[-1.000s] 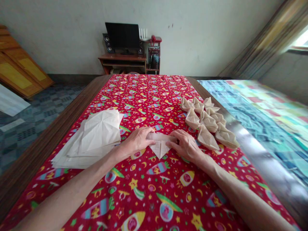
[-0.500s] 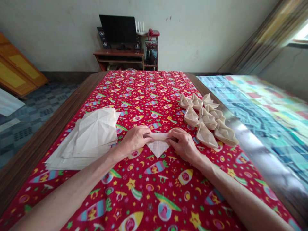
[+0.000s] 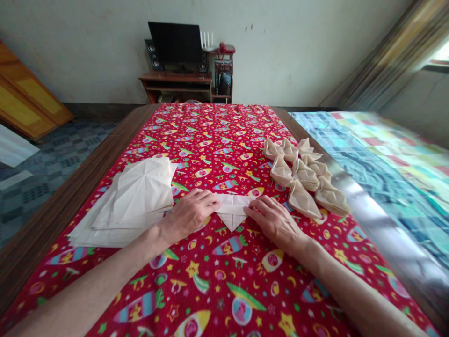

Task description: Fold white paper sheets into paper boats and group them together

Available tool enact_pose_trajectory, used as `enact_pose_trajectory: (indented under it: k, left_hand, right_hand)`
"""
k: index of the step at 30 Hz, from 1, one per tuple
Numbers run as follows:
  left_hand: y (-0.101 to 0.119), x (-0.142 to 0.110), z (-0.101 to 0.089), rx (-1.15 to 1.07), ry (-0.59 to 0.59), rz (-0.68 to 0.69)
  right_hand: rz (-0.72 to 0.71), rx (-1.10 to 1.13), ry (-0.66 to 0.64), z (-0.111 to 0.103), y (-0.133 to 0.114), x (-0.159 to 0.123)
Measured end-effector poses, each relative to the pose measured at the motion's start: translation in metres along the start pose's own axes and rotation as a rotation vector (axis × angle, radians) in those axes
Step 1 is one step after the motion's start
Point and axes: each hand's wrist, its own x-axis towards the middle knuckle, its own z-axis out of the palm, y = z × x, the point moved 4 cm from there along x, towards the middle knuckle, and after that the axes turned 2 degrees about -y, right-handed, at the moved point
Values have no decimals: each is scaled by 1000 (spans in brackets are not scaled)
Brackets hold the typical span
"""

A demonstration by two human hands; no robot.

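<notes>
A folded sheet of pale paper (image 3: pixel 233 210) lies on the red cloth in front of me, a flat band across its top and a triangular point toward me. My left hand (image 3: pixel 192 209) has its closed fingers on the band's left end. At the right end, my right hand (image 3: pixel 275 219) holds the band between thumb and fingers, partly covering that corner. Left of my hands is a stack of creased paper sheets (image 3: pixel 140 192), fanned unevenly. Several folded paper boat-like shapes (image 3: pixel 304 175) sit grouped to the right.
A red patterned cloth (image 3: pixel 210 281) covers the table, whose brown wooden edge (image 3: pixel 105 159) shows at left. Beyond its far end stands a desk with a monitor (image 3: pixel 175 42) and a red telephone (image 3: pixel 226 48). A checked bed cover (image 3: pixel 379 164) lies to the right.
The rolled-looking upper edge of the paper now lies flatter as a wider band. Both hands have lowered onto it, the fingers less pinched. The view has shifted slightly.
</notes>
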Motion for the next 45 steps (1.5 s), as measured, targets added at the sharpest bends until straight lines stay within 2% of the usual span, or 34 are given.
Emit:
enact_pose_trajectory:
  k: [4, 9, 15, 19, 23, 29, 34, 37, 39, 41, 43, 45]
  left_hand:
    - [7, -6, -1, 34, -59, -51]
    - [20, -12, 1, -35, -46, -101]
    - [45, -1, 6, -191, -89, -55]
    - [51, 4, 12, -227, -82, -15]
    - [47, 2, 15, -233, -70, -22]
    - [37, -11, 11, -182, -48, -56]
    - [27, -29, 7, -125, -52, -118]
    - [24, -38, 8, -110, -41, -132]
    - [21, -39, 7, -131, 24, -147]
    - [15, -35, 4, -167, 139, -175]
    - [7, -26, 2, -209, 240, -206]
    - [-2, -13, 4, -256, 259, -224]
  right_hand:
    - [14, -70, -65, 0, -4, -2]
    - [-18, -112, -74, -7, -13, -1]
    - [-33, -64, -1, -7, -19, -9]
    - [36, 42, -72, -2, -21, -16]
    - [81, 110, -151, 0, -21, -21]
    - [120, 119, -179, 2, -13, -29]
    - [157, 121, -149, 0, -8, -33]
    - [205, 122, -66, -1, -5, -33]
    - [242, 124, 23, -2, -4, -30]
    - [269, 107, 100, -2, -4, -24]
    - [291, 82, 135, 0, -3, -16]
    - [337, 81, 137, 3, 1, -9]
